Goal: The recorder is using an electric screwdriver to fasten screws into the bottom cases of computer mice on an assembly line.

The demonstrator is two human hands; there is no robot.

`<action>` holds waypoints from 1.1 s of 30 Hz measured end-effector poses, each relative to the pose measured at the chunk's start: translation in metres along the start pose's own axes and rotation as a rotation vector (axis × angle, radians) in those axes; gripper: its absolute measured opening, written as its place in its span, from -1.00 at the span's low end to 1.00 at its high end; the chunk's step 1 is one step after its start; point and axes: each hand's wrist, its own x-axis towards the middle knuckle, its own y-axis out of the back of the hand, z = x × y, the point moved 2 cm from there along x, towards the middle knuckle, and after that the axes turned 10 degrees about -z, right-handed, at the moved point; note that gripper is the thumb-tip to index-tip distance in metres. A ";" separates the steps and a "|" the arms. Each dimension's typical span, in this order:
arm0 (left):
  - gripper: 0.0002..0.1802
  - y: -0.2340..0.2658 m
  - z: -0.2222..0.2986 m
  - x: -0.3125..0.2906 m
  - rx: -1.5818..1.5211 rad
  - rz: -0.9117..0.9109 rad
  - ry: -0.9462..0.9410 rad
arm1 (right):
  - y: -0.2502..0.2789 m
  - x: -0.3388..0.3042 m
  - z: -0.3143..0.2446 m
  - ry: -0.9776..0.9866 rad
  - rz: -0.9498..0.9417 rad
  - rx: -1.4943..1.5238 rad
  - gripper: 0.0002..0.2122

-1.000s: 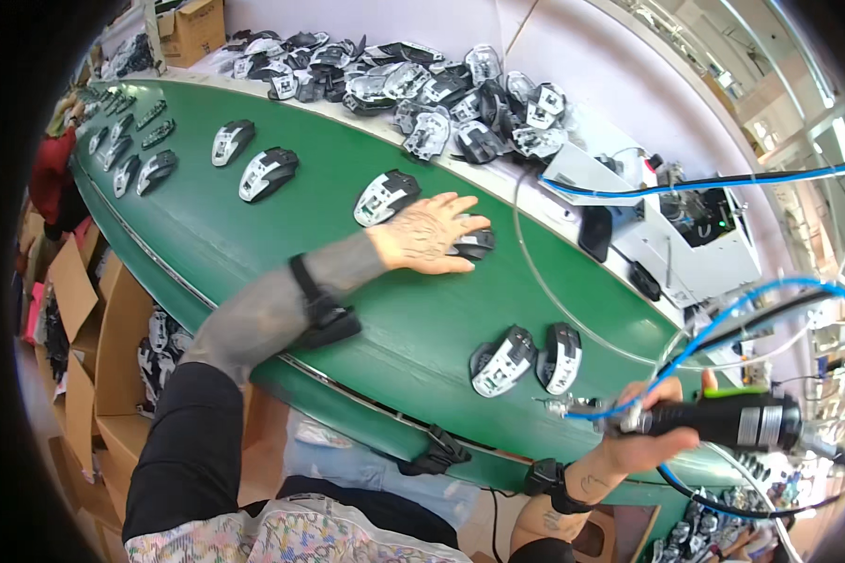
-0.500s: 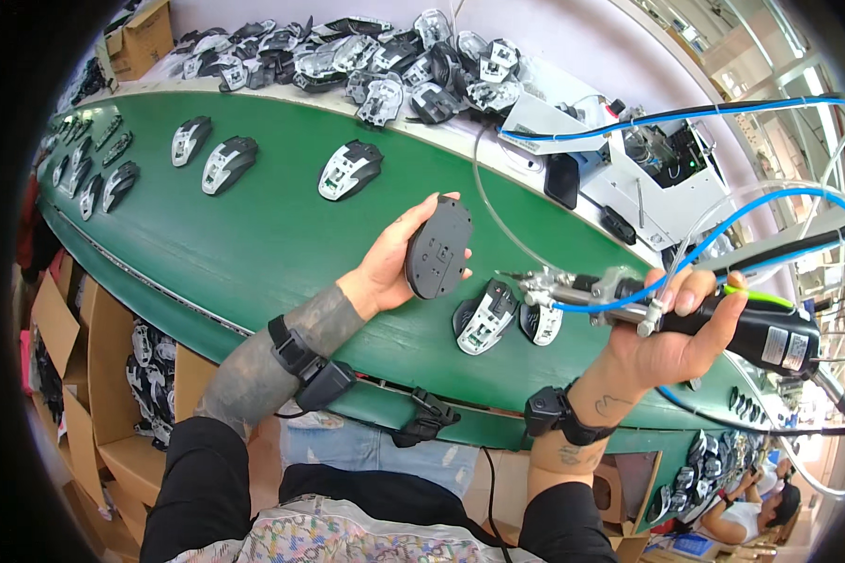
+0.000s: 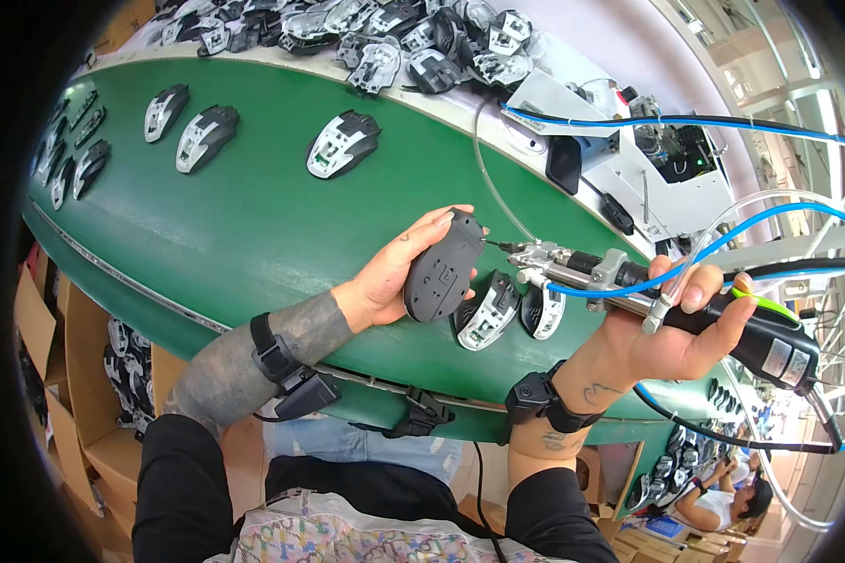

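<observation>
In the head view, the left hand (image 3: 380, 277) has its fingers wrapped round a black mouse (image 3: 441, 272), held over the green desk (image 3: 282, 235) and tilted, underside towards the camera. The right hand (image 3: 662, 342) has its fingers closed round a powered screwdriver (image 3: 629, 275); its bit reaches the mouse's upper right rim, though whether they touch I cannot tell. Just below the tool's nose, two mouse shells (image 3: 487, 314) stand side by side, leaving little room there. Leftward the green surface stretches wide, from the front rail up to a white-and-black shell (image 3: 344, 144) nearer the back edge. Beyond that edge, a heap of shells (image 3: 376, 66) crowds the ledge. A clear tube (image 3: 483, 178) bows over the back edge, and a blue hose (image 3: 779, 216) loops above the right hand.
</observation>
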 end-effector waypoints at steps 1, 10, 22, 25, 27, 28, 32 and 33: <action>-0.48 0.000 0.000 0.000 -0.004 -0.015 -0.011 | 0.000 0.000 0.001 0.003 -0.003 -0.004 -0.77; -0.49 -0.007 -0.001 -0.004 -0.070 -0.020 -0.014 | 0.004 -0.003 -0.002 0.007 -0.062 0.052 -0.74; -0.55 0.005 -0.003 -0.001 0.011 0.219 0.044 | 0.012 0.001 -0.021 0.083 -0.025 0.039 -0.73; -0.54 0.002 -0.006 -0.001 0.012 0.149 0.078 | 0.005 -0.003 -0.013 0.006 -0.033 0.051 -0.74; -0.55 -0.002 -0.007 -0.003 -0.012 0.125 0.090 | 0.001 -0.004 -0.007 0.028 -0.034 0.058 -0.71; -0.56 -0.003 -0.006 -0.003 -0.039 0.104 0.096 | 0.000 -0.004 -0.006 0.027 -0.056 0.066 -0.71; -0.52 -0.001 -0.008 -0.003 -0.019 0.052 0.101 | -0.001 -0.004 -0.005 0.041 -0.063 0.067 -0.71; -0.51 -0.001 -0.008 -0.003 -0.011 0.062 0.109 | -0.001 -0.004 -0.005 0.040 -0.049 0.072 -0.71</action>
